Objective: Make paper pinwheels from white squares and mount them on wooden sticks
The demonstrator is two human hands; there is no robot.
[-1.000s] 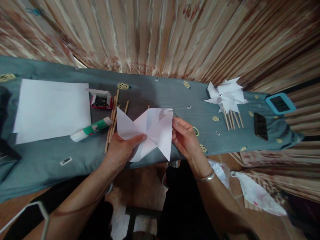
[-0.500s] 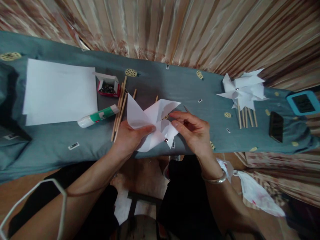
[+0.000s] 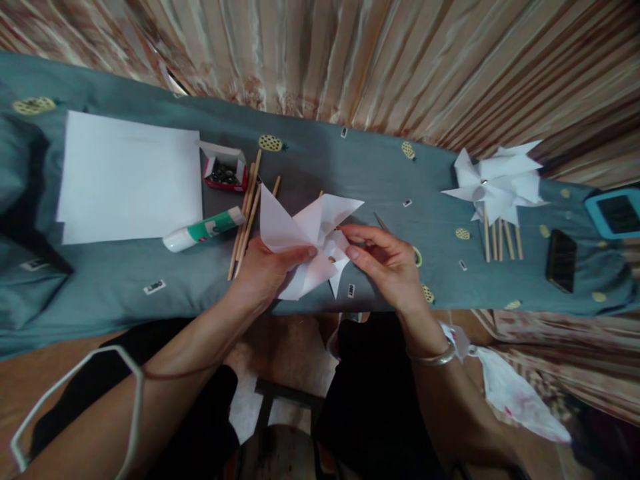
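Note:
Between my hands, above the cloth-covered table, is a white paper pinwheel (image 3: 305, 233) with folded blades. My left hand (image 3: 265, 270) grips its left side, thumb pressed on the paper near the centre. The fingers of my right hand (image 3: 387, 263) are closed on the edge of a right-hand blade. A small round metal tack head (image 3: 331, 259) shows near the lower right of the centre. Behind the pinwheel the tip of a wooden stick (image 3: 321, 194) pokes out. Scissors (image 3: 418, 257) lie partly hidden behind my right hand.
Left are white paper sheets (image 3: 133, 177), a glue stick (image 3: 203, 230), an open box of tacks (image 3: 225, 173) and several wooden sticks (image 3: 245, 227). Finished-looking pinwheels (image 3: 500, 183) on sticks, a phone (image 3: 561, 260) and a blue-framed device (image 3: 617, 212) lie right.
The tack head has shifted up toward the pinwheel's centre as the lower right blade bends inward. Both hands keep their hold. The camera view has turned slightly.

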